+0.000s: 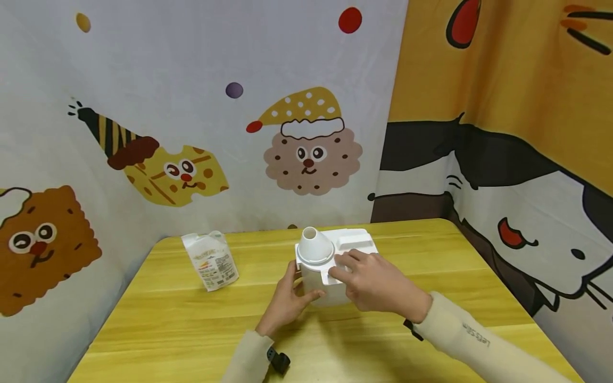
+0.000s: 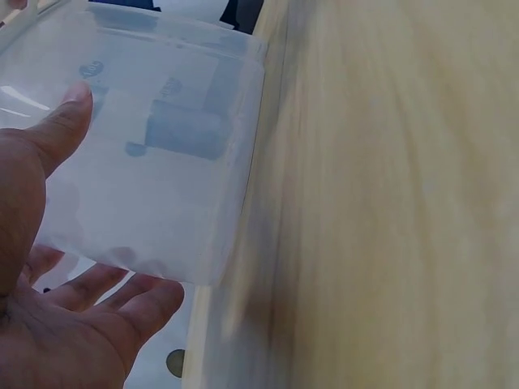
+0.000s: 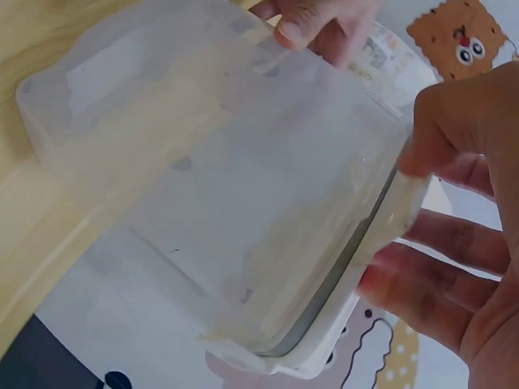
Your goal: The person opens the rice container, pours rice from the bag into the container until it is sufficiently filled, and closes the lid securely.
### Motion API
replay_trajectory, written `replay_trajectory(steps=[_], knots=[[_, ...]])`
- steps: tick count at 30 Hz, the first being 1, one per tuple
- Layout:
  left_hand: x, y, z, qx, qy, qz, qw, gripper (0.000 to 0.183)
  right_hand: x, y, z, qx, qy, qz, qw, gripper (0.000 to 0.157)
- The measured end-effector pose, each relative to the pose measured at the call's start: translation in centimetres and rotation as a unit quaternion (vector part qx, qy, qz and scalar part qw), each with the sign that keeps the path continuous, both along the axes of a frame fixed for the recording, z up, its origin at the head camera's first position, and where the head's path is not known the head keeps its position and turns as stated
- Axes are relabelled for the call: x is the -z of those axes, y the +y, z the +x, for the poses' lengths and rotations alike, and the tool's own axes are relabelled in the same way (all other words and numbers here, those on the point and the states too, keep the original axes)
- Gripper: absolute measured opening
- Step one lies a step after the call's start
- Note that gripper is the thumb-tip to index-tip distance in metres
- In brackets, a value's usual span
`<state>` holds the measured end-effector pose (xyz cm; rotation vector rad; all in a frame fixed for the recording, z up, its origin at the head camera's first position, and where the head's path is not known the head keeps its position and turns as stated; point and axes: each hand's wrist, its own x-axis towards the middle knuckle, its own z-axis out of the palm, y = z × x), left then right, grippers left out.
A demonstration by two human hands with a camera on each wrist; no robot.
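Observation:
A translucent plastic container (image 1: 312, 276) with a white lid (image 1: 342, 233) stands on the table in the head view. A white cone-shaped spout or cap (image 1: 315, 246) rises from the left part of the lid. My left hand (image 1: 286, 299) grips the container's left side, thumb (image 2: 66, 121) across the front and fingers round the other side. At the lid's front edge, my right hand (image 1: 372, 279) pinches the lid. Its thumb and fingers (image 3: 442, 296) sit on the white rim in the right wrist view. The lid appears seated on the container.
A white printed pouch (image 1: 212, 261) stands at the back left of the yellow wood-grain table (image 1: 158, 330). Cartoon-printed fabric (image 1: 191, 64) hangs behind the table and along its right side.

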<state>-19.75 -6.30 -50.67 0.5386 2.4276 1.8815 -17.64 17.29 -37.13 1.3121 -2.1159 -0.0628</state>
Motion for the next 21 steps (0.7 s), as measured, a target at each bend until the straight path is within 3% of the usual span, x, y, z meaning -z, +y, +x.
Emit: replay_trajectory(steps=[7,12,21], knots=[[0.1,0.1,0.1,0.003,-0.004,0.008,1.0,0.087,0.4,0.7,-0.1,0.008,-0.034,-0.041,0.999,0.037],[-0.1,0.1,0.1,0.001,0.001,0.004,1.0,0.088,0.3,1.2,0.1,0.026,-0.082,-0.058,0.995,0.038],[-0.6,0.0,0.2,-0.002,-0.001,-0.016,0.9999,0.091,-0.6,2.2,-0.1,0.001,-0.184,-0.108,0.977,0.041]])
